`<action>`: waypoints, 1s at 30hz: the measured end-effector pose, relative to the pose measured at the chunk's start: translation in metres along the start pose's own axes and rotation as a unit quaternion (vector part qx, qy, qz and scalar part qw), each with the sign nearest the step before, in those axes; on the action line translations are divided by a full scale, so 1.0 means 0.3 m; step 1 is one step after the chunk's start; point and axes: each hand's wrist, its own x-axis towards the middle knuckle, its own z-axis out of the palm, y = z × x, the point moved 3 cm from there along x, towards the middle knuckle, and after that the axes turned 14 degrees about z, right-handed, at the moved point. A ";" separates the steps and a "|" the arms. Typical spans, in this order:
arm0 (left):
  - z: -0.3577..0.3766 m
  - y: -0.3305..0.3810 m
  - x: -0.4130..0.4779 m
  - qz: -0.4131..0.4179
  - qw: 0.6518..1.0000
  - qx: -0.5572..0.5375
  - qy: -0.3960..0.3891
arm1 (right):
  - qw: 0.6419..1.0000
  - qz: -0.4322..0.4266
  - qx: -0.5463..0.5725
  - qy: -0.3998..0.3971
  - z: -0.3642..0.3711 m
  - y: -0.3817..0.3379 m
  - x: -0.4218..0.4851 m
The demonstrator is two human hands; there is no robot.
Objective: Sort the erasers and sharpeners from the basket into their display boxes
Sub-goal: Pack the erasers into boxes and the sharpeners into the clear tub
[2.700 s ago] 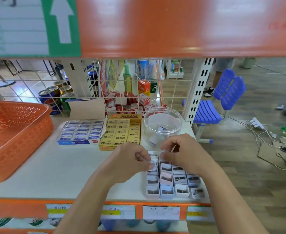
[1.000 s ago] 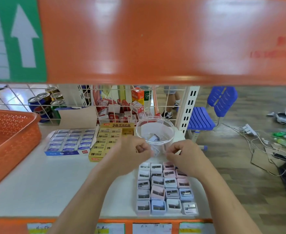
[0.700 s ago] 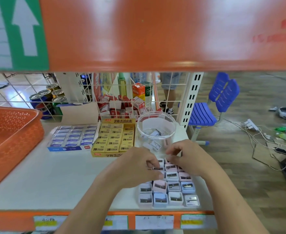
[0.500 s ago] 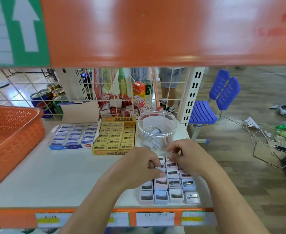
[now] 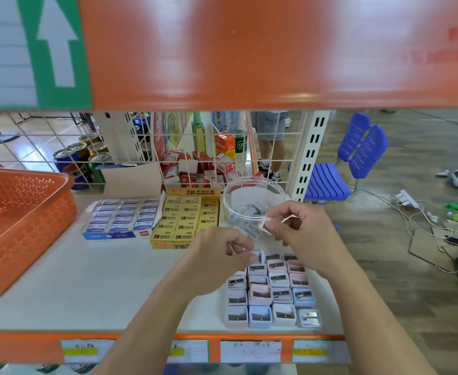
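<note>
On the shelf (image 5: 87, 280) — pink sharpener (image 5: 264, 224) pinched in right fingers (image 5: 282, 211).

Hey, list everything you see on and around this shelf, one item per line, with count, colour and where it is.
shelf: one, white top, orange front edge
basket: one, orange, shelf left
blue eraser box: one, blue-white, shelf back
yellow eraser box: one, yellow, right of the blue one
jar: one, clear, shelf back right, few sharpeners inside
sharpener grid: roughly twenty, pink, blue, white, shelf front right
cans: several, mixed colours, behind the shelf, left
small boxes: many, red-white, behind the shelf, centre
chair: one, blue, floor right
cables: tangle, white, floor far right
left hand: curled at the grid's far-left corner, grip contents unclear
right hand: pinches one pink sharpener by the jar
</note>
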 end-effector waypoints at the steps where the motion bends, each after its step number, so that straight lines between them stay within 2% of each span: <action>1: -0.014 -0.002 0.003 -0.001 1.000 -0.004 0.015 | 1.000 -0.002 0.015 0.003 0.001 -0.011 0.004; 5: -0.069 -0.016 0.013 -0.005 0.996 -0.028 0.079 | 0.998 -0.007 0.027 0.052 0.004 -0.038 0.031; 8: -0.104 -0.021 0.025 -0.011 0.992 -0.042 0.119 | 0.994 -0.002 -0.031 0.101 0.012 -0.050 0.051; 13: -0.137 -0.006 0.065 -0.022 0.988 -0.040 0.149 | 0.988 0.035 -0.087 0.123 0.029 -0.046 0.077; 19: -0.140 0.029 0.139 -0.024 0.989 -0.001 0.146 | 0.987 0.028 -0.122 0.103 0.023 -0.040 0.092; 27: -0.106 -0.005 0.218 -0.033 0.989 0.099 0.100 | 0.988 -0.002 -0.075 0.132 -0.022 -0.026 0.062; 30: -0.097 -0.016 0.216 -0.018 0.988 0.117 0.099 | 0.993 -0.007 -0.087 0.085 -0.020 -0.020 0.049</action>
